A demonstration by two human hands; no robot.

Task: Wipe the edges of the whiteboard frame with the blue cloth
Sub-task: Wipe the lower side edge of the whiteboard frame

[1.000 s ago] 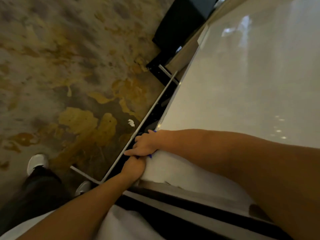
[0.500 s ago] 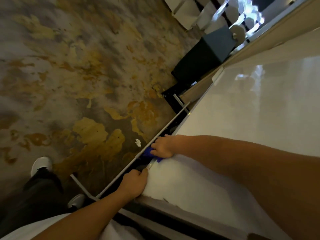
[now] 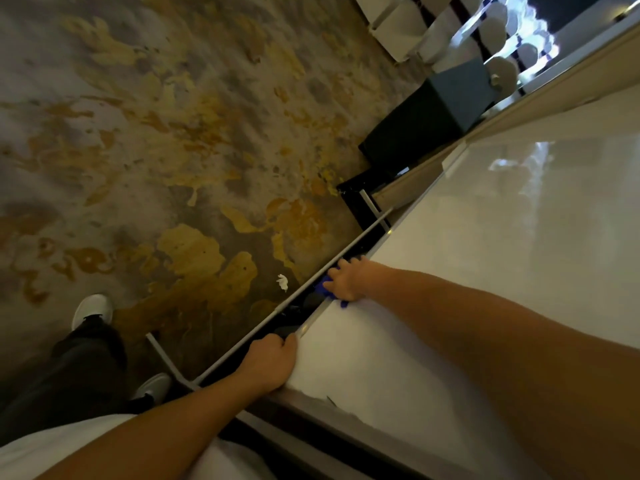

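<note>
Whiteboard (image 3: 502, 271) filled the view from 1 to 5 o'clock, its frame edge (image 3: 313, 318) running diagonally through centre. Left hand (image 3: 268, 362) was clamped over that edge near 6 o'clock, likely bracing the board. Right hand (image 3: 346, 280), just past centre, pressed the bunched blue cloth (image 3: 325, 289) onto the frame, fingers closed round it. No readable writing or brands.

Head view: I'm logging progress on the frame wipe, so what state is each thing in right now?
Right hand: pressing the cloth on the frame edge.
Crumpled blue cloth: bunched under the right hand, mostly hidden.
Left hand: gripping the board's edge, no cloth.
Glossy white whiteboard: blank, reflecting light.
Thin silver frame edge: bare between the hands.
Small white scrap: lying on the carpet.
</note>
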